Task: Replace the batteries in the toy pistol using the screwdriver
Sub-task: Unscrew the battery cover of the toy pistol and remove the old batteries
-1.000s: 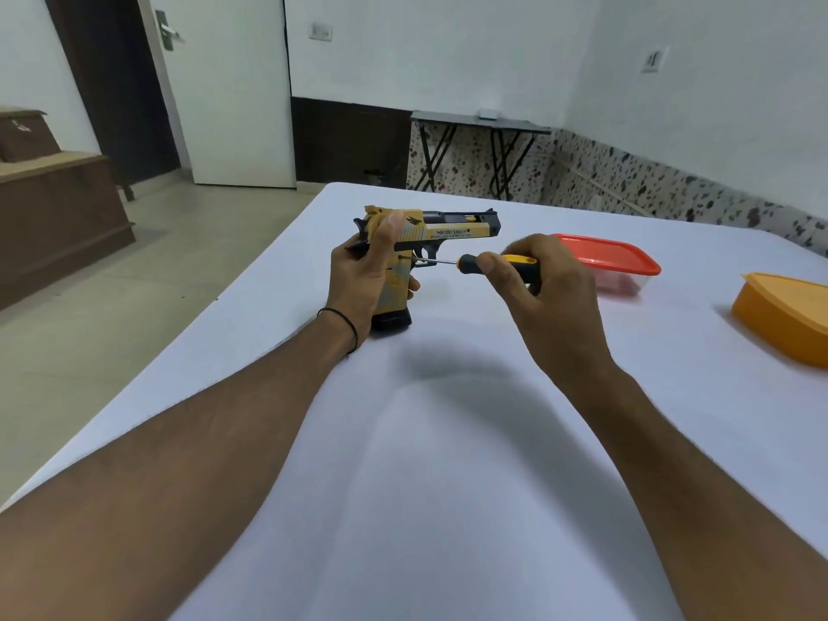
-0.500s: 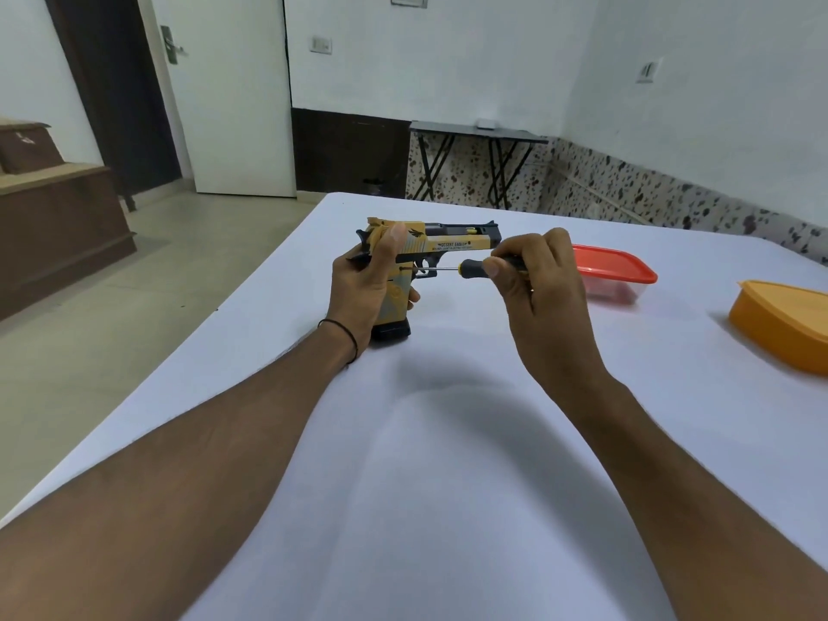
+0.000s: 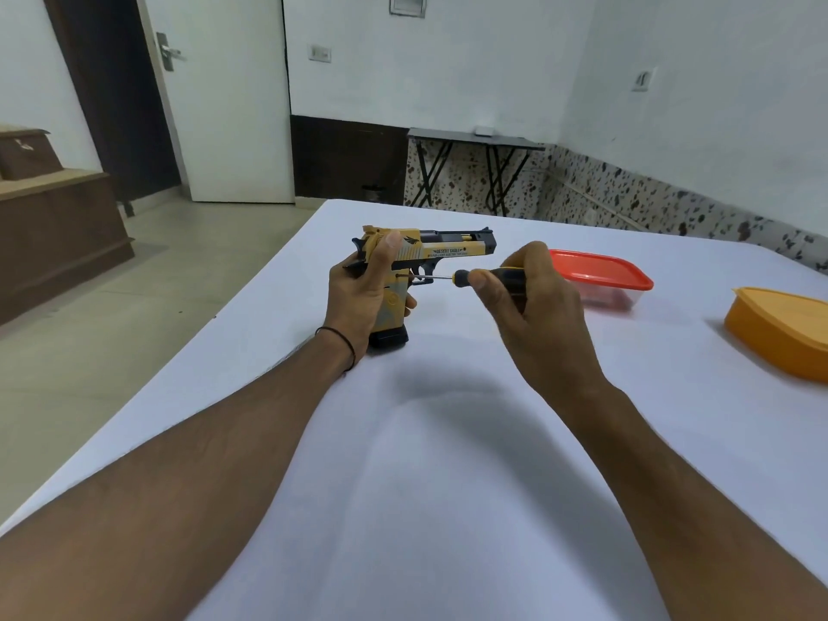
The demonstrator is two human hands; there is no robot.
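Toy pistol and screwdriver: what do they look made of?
Toy pistol: likely moulded plastic, matte yellow and black, printed lettering on the slide. Screwdriver: thin glinting shaft, probably steel; black handle, plastic or rubber, mostly covered by the right hand.

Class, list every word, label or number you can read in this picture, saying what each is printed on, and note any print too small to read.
"DESERT EAGLE": on the side of the toy pistol.
Smaller line beneath it: too small to read.
Framed panel on the far wall: too blurred to read.
Screwdriver, red-lidded box, orange box: no print visible.
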